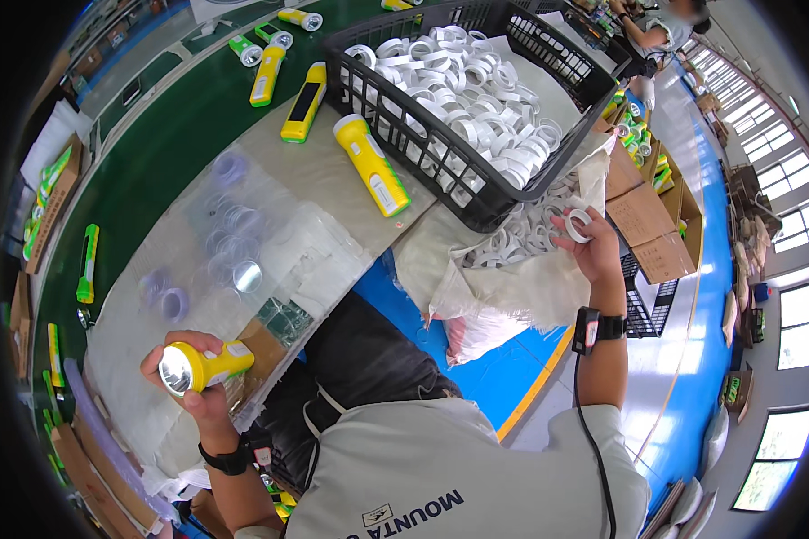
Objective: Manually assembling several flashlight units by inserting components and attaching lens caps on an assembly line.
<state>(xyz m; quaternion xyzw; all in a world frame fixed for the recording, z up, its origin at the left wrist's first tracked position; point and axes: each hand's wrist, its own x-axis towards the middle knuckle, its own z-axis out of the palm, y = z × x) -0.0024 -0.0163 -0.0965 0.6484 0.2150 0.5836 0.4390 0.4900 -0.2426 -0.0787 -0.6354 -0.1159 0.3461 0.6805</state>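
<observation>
My left hand is wrapped round a yellow flashlight, whose round silver reflector faces left. It is above the near-left corner of the worktable. Out to the right, my right hand holds a white plastic ring between thumb and fingers. Below that hand is an open woven sack with many loose white rings inside. Clear round lenses lie on plastic sheeting in the middle of the table, to the right of and beyond the held flashlight.
A black crate heaped with white rings stands at the table's far right. Yellow flashlights lie beside it. A green conveyor belt carries more flashlights. Cardboard boxes stand at right; another person works far right.
</observation>
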